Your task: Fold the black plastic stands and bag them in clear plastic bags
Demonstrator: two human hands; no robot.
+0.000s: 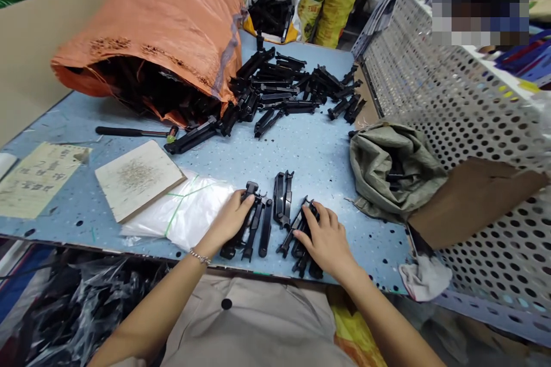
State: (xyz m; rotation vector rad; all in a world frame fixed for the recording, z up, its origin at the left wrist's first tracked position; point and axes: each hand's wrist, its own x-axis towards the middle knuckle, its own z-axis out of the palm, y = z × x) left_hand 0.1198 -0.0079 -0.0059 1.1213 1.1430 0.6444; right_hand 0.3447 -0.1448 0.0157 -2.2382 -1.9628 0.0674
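Note:
Near the front edge of the blue table, my left hand (235,212) is closed on a long black plastic part (251,188), its thumb over the top end. Two more slim black parts (266,228) lie side by side just right of it. My right hand (325,238) rests with bent fingers on a small cluster of black plastic parts (297,226), the fingertips touching their upper ends. Between my hands, a little farther back, a pair of black parts (283,198) lies apart from both. The undersides of the parts are hidden by my fingers.
An orange woven sack (163,17) spills black parts (279,89) across the back. A hammer (133,132), a wooden block (140,178) and plastic bags (193,206) lie left. Right stand a grey-green sack (396,166) and a perforated panel (434,80). A person is beyond it.

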